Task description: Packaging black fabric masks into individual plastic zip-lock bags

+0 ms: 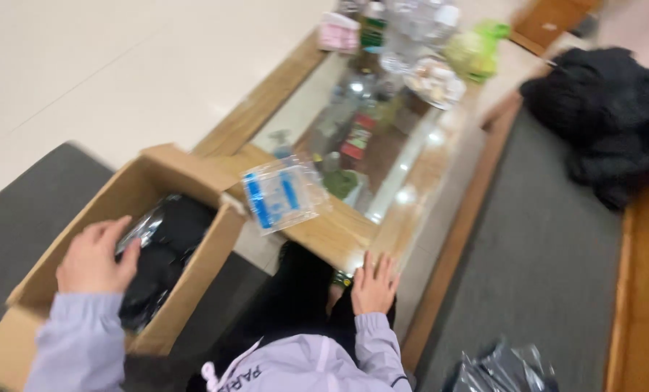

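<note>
While the person is sitting close against the near edge of the surface (339,232), a low wood-framed one with a glass middle, the left hand (94,255) is reaching down into an open cardboard box (194,279) standing just beside the surface's near left corner. Its fingers are curling loosely over black items wrapped in clear plastic (157,254) inside the box, touching them, though I cannot tell whether it is truly gripping one. The right hand (374,283) is lying released, fingers spread flat, near the surface's near edge, holding nothing. A clear plastic bag with blue stripes (279,194) is resting at the near left corner, overhanging toward the box. Bottles and a plate are crowding the far end, blurred. More plastic-wrapped dark packs (499,370) are lying on the grey cushion to the right.
</note>
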